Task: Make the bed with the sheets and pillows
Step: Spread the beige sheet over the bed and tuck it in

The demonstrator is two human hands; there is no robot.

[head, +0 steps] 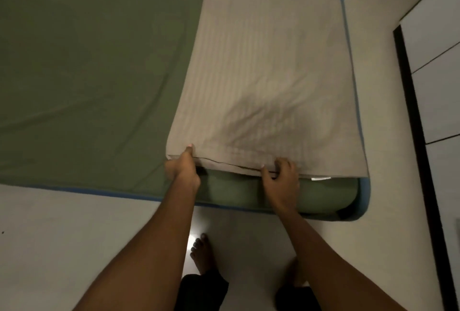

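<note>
Holding the near hem of the beige striped sheet (268,74), I have both hands closed on it. My left hand (183,170) pinches the hem at its left corner, thumb on top; my right hand (281,179) curls its fingers over the hem nearer the mattress corner. This sheet lies along the right side of the mattress (365,196), on top of the green sheet (87,74). I stand on the pale floor (62,223) just before the mattress.

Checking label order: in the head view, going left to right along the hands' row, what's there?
Green sheet → left hand → right hand → blue mattress corner → floor → white cabinet. Both hands grip the beige sheet hem; it spans them, so it is left unordered.
</note>
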